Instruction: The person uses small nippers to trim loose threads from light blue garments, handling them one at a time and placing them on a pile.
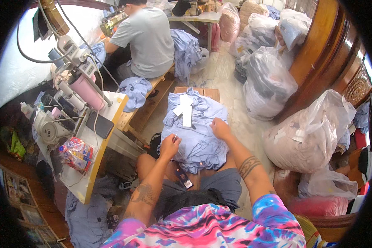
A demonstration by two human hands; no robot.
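A pile of light blue garments (pixel 202 144) lies in front of me between my knees. White tags (pixel 187 115) rest on its upper part. My left hand (pixel 169 146) is closed at the pile's left side, with a thin, pale item poking up between thumb and finger, too small to name. Over the right side of the cloth, my right hand (pixel 220 128) has its fingertips pinched together; what they hold, if anything, cannot be made out. A dark tag (pixel 183 178) with a white label hangs below the pile by my left thigh.
A yellow-edged table (pixel 96 159) at left carries a phone (pixel 100 125), a colourful plastic packet (pixel 76 153) and thread cones. Ahead, a person (pixel 146 41) sits on a wooden bench (pixel 156 84) at a sewing machine (pixel 113 23). Stuffed plastic bags (pixel 306 134) line the right side.
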